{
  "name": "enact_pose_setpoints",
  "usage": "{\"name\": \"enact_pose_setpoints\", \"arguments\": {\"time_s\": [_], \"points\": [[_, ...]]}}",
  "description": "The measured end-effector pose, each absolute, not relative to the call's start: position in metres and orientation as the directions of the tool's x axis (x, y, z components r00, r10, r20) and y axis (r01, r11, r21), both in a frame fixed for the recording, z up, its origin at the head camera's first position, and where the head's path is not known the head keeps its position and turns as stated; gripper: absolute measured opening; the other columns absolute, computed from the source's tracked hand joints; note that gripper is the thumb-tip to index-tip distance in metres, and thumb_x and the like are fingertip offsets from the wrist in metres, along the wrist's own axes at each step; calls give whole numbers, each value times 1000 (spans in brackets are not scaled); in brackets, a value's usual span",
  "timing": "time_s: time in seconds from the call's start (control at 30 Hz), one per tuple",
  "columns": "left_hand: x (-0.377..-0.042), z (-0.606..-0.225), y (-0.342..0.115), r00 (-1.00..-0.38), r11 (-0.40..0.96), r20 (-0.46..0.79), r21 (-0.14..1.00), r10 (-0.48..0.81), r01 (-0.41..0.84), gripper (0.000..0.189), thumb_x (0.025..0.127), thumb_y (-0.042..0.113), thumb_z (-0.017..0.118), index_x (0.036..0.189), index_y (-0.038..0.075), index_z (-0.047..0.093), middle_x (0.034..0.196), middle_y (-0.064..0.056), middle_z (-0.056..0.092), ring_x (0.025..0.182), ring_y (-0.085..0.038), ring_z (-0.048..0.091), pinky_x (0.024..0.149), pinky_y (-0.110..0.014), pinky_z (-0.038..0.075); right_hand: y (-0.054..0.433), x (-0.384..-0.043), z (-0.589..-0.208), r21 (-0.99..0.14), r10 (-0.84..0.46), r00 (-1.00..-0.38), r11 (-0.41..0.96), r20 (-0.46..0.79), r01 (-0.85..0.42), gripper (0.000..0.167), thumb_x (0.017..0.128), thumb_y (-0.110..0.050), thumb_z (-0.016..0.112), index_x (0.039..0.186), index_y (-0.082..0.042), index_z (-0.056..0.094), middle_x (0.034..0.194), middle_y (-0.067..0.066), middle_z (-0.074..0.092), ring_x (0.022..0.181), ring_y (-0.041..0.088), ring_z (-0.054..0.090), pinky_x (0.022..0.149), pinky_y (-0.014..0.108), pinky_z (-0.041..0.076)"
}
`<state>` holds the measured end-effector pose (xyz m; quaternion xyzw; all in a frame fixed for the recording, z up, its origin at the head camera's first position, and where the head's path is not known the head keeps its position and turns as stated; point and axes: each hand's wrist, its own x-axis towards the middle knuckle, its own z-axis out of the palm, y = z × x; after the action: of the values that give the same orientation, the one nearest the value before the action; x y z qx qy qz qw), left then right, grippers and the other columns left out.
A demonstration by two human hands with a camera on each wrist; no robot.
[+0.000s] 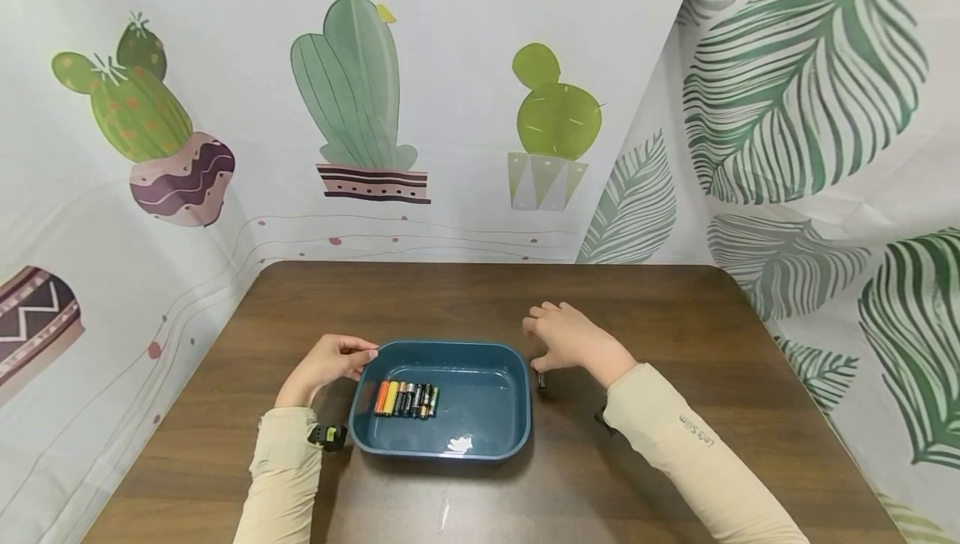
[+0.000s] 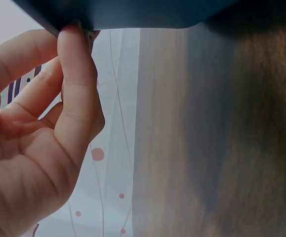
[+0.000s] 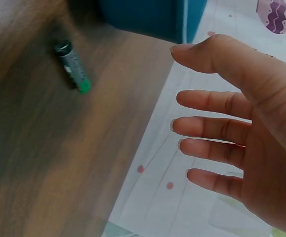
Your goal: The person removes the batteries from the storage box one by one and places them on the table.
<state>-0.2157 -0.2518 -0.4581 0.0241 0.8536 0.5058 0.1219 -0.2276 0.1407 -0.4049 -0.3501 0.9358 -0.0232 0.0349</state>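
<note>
A blue rectangular tray (image 1: 480, 402) sits on the table. Along its left part, several batteries (image 1: 392, 398) lie side by side in a row, with orange, yellow and dark casings. My left hand (image 1: 330, 365) pinches the tray's rim at the far left corner between thumb and fingers; the left wrist view shows this hand (image 2: 44, 108) from below the tray's edge. To the right of the tray, my right hand (image 1: 573, 340) hovers over the table, fingers spread and holding nothing. A dark battery with a green end (image 3: 73, 66) lies loose on the table near it, partly hidden by the hand in the head view.
The brown wooden table (image 1: 645, 302) reaches back to a hanging cloth (image 1: 465, 111) printed with cacti and leaves. A small black device (image 1: 327, 436) is strapped on the left wrist.
</note>
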Motion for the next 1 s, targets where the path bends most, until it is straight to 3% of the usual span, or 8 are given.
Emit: {"name": "enact_pose_setpoints", "arguments": {"time_s": [0.13, 0.67, 1.0], "points": [[-216, -458, -252, -969, 489, -184, 868, 164, -82, 26, 91, 13, 66, 109, -6, 69, 93, -12, 69, 69, -18, 62, 66, -34, 57, 138, -227, -400, -64, -666, -745, 745, -21, -664, 37, 71, -31, 81, 99, -12, 65, 94, 1, 57, 95, 25, 53, 81, 44, 44], [-212, -448, -248, -968, 479, -176, 875, 181, -70, 27, 92, 9, 65, 109, -12, 66, 92, -16, 69, 68, -19, 62, 65, -35, 57, 126, -227, -386, -42, -688, -726, 725, 16, -688, 38, 73, -33, 81, 99, -11, 65, 93, 1, 57, 96, 25, 53, 82, 42, 44], [-214, -455, -251, -969, 471, -176, 879, 173, -76, 28, 91, 12, 66, 110, -10, 67, 92, -13, 69, 68, -18, 62, 64, -33, 57, 114, -224, -382, -50, -705, -709, 708, 1, -704, 35, 74, -31, 80, 100, -12, 65, 95, 1, 57, 97, 24, 52, 81, 41, 43]]}}
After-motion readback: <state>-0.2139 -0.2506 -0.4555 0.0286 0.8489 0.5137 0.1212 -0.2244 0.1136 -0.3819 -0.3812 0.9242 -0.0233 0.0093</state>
